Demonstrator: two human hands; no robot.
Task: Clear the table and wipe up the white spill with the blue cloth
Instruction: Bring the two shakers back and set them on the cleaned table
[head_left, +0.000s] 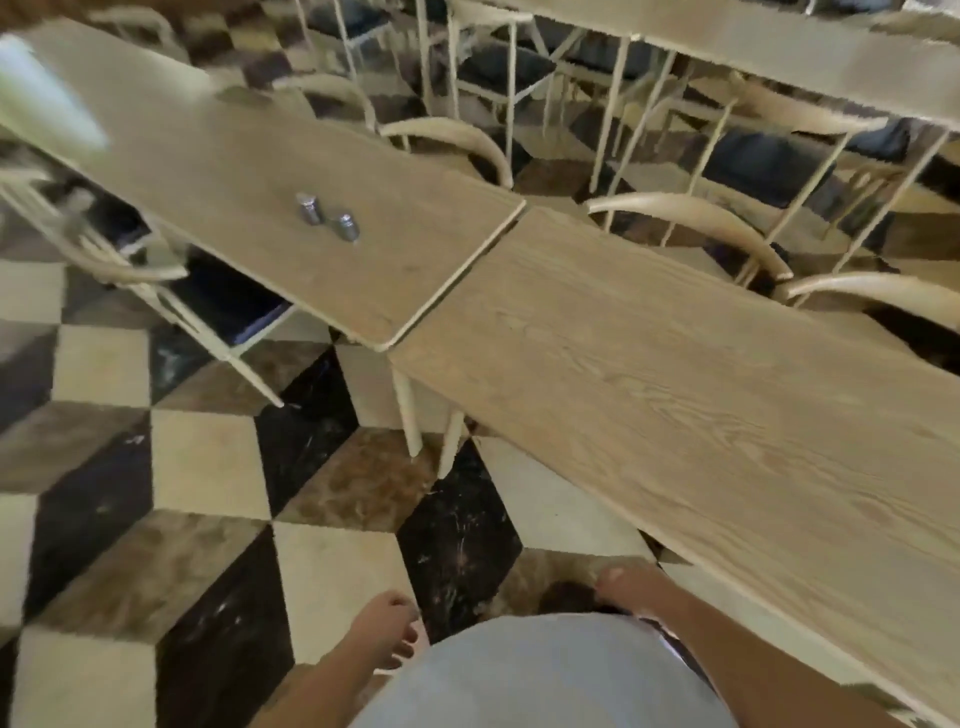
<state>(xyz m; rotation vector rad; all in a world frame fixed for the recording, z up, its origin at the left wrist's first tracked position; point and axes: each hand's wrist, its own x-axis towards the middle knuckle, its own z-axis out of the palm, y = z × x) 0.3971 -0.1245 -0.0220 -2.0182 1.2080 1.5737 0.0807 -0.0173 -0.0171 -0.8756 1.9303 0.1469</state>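
Table (675, 374) bare, just beside right grip (631, 584); left grip (387, 623) apart.

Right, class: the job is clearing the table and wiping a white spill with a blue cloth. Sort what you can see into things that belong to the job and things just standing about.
Belongs to the job:
two metal shakers on the far wooden table
near wooden table
left hand and right hand, both empty

Just there:
chairs
checkered floor

No cloth or spill in view.
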